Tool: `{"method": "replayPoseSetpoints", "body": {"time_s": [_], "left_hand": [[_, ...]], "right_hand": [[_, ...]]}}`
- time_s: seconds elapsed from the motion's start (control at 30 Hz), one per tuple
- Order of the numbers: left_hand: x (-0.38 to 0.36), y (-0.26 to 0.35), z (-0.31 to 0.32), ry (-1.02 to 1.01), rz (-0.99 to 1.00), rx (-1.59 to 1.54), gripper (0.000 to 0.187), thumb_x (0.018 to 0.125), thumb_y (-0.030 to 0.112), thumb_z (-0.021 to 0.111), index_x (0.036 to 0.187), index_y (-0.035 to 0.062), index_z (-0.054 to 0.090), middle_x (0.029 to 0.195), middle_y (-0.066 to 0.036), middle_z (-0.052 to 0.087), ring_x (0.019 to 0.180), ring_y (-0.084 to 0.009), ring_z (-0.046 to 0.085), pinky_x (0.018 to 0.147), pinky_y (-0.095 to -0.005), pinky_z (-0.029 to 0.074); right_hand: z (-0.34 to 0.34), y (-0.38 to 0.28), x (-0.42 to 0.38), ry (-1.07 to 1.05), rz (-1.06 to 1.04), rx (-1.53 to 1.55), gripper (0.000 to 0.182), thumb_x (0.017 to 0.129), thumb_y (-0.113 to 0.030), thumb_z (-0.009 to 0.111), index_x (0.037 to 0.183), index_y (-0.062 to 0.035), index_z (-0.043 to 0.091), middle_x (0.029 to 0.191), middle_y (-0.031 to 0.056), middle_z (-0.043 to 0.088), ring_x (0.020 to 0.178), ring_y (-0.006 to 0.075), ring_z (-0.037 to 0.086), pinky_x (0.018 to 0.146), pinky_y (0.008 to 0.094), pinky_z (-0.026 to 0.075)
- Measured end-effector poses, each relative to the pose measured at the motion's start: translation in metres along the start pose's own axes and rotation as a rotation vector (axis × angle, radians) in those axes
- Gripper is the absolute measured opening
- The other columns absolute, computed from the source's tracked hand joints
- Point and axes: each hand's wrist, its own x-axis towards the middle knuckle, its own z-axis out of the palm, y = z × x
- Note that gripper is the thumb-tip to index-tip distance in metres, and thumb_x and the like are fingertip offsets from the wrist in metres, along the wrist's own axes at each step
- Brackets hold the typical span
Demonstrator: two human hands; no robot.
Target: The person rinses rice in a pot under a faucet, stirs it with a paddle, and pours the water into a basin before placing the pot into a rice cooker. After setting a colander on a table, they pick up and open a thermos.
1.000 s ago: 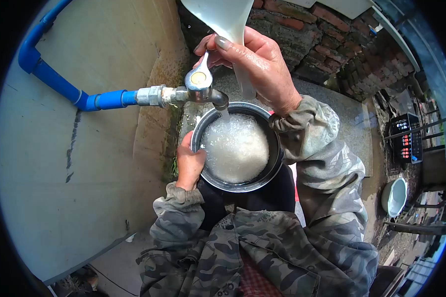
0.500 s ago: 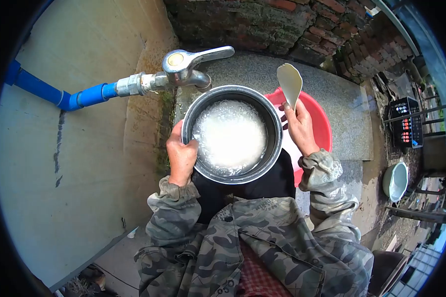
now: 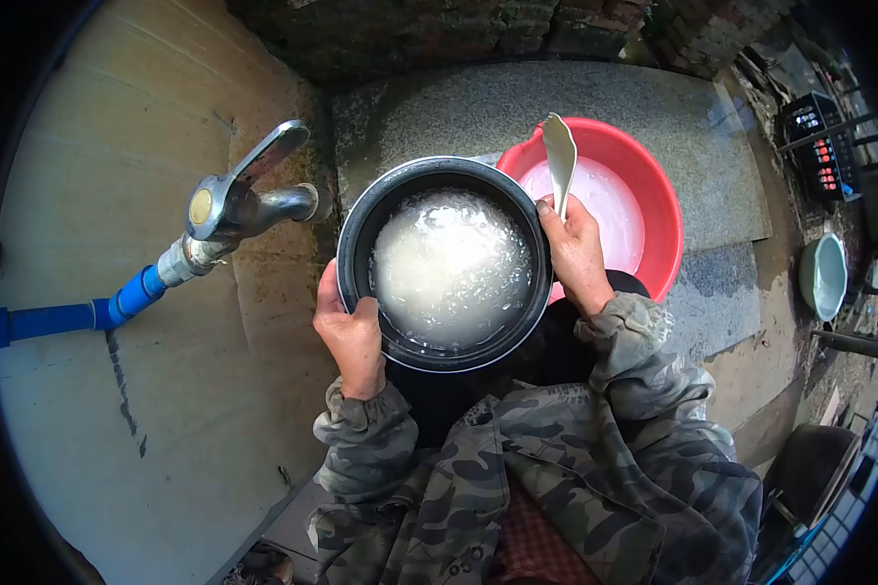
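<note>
A dark rice cooker pot (image 3: 456,358) with a pale rim is held level in front of me. Cloudy water with white rice (image 3: 449,263) fills much of it. My left hand (image 3: 351,336) is closed on the pot's left side, thumb over the rim. At the right rim, my right hand (image 3: 578,255) pinches the handle of a cream rice paddle (image 3: 560,156), blade up, with the fingers against the pot. Behind that hand sits a red basin (image 3: 665,210) with whitish liquid inside, partly covered by the pot and hand.
A metal tap (image 3: 249,205) on a blue pipe (image 3: 132,297) juts from the left wall, with no stream showing. Grey stone slabs (image 3: 458,102) lie beyond, below a brick wall. Off to the right are a pale green basin (image 3: 821,278) and a black crate (image 3: 818,146).
The pot has moved away from the tap, rightward and nearer the basin. My right hand has come against the pot's rim, and the paddle has turned edge-on. The view has shifted.
</note>
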Motion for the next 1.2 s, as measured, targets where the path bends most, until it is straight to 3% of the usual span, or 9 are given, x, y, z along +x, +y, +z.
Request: {"method": "replayPoseSetpoints", "body": {"time_s": [0.17,0.23,0.37,0.5,0.67,0.87,1.0,1.2], "left_hand": [[0.008,-0.010,0.004,-0.136,-0.141,0.098,0.053,0.064,-0.014,0.038,0.116,-0.0084,0.046,0.104,-0.011,0.058,0.093,-0.0150,0.057,0.084,-0.0236,0.042],[0.009,-0.004,0.011,-0.170,-0.217,0.106,0.054,0.063,-0.015,0.037,0.116,-0.0074,0.047,0.104,-0.010,0.058,0.092,-0.0147,0.057,0.083,-0.0235,0.042],[0.003,0.012,0.015,-0.162,-0.271,0.217,0.054,0.063,-0.015,0.038,0.116,-0.0062,0.046,0.105,-0.009,0.056,0.094,-0.0146,0.055,0.085,-0.0237,0.042],[-0.014,0.028,0.020,-0.112,-0.396,0.295,0.053,0.064,-0.016,0.039,0.116,-0.0055,0.045,0.107,-0.010,0.055,0.098,-0.0150,0.054,0.087,-0.0257,0.041],[-0.025,0.041,0.021,-0.215,-0.650,0.093,0.055,0.063,-0.013,0.038,0.117,-0.0050,0.045,0.112,-0.011,0.054,0.103,-0.0171,0.052,0.091,-0.0289,0.039],[-0.054,0.047,0.000,-0.238,-0.900,-0.129,0.056,0.064,-0.007,0.038,0.120,-0.0054,0.044,0.114,-0.011,0.054,0.105,-0.0197,0.050,0.094,-0.0305,0.037],[-0.073,0.108,0.011,-0.266,-0.969,-0.157,0.055,0.065,-0.007,0.037,0.119,-0.0059,0.044,0.112,-0.011,0.055,0.102,-0.0179,0.051,0.092,-0.0278,0.037],[-0.103,0.255,0.044,-0.328,-0.936,-0.088,0.053,0.067,-0.005,0.037,0.119,-0.0052,0.045,0.112,-0.010,0.054,0.102,-0.0161,0.050,0.090,-0.0263,0.037]], "right_hand": [[-0.010,0.006,-0.007,0.078,0.141,0.034,0.014,0.089,-0.014,0.048,0.090,-0.0004,0.052,0.075,0.0046,0.053,0.069,0.0104,0.048,0.062,0.0267,0.041],[-0.012,0.004,-0.009,-0.006,0.117,0.004,0.015,0.089,-0.015,0.048,0.092,-0.0006,0.051,0.073,0.0064,0.053,0.070,0.0112,0.049,0.062,0.0277,0.041],[-0.023,-0.041,-0.035,-0.015,0.220,-0.025,0.012,0.088,-0.010,0.049,0.095,0.0000,0.049,0.077,0.0071,0.050,0.072,0.0111,0.047,0.064,0.0268,0.040],[-0.030,-0.057,-0.059,0.132,0.281,-0.080,0.014,0.087,-0.009,0.050,0.098,-0.0004,0.049,0.078,0.0048,0.049,0.071,0.0094,0.044,0.063,0.0254,0.039],[-0.039,-0.053,-0.093,0.305,0.377,-0.093,0.013,0.087,-0.010,0.051,0.096,-0.0006,0.051,0.073,0.0033,0.050,0.067,0.0088,0.043,0.061,0.0252,0.038],[-0.046,-0.068,-0.123,0.276,0.539,-0.181,0.017,0.086,-0.016,0.055,0.096,-0.0020,0.052,0.071,0.0065,0.052,0.067,0.0111,0.046,0.062,0.0283,0.040],[-0.066,-0.077,-0.146,0.306,0.427,-0.106,0.019,0.086,-0.017,0.056,0.096,-0.0016,0.053,0.075,0.0071,0.055,0.071,0.0125,0.049,0.067,0.0282,0.041],[-0.111,-0.199,-0.182,0.284,0.376,-0.075,0.021,0.086,-0.018,0.056,0.098,-0.0011,0.053,0.081,0.0070,0.056,0.076,0.0128,0.050,0.072,0.0278,0.042]]}}
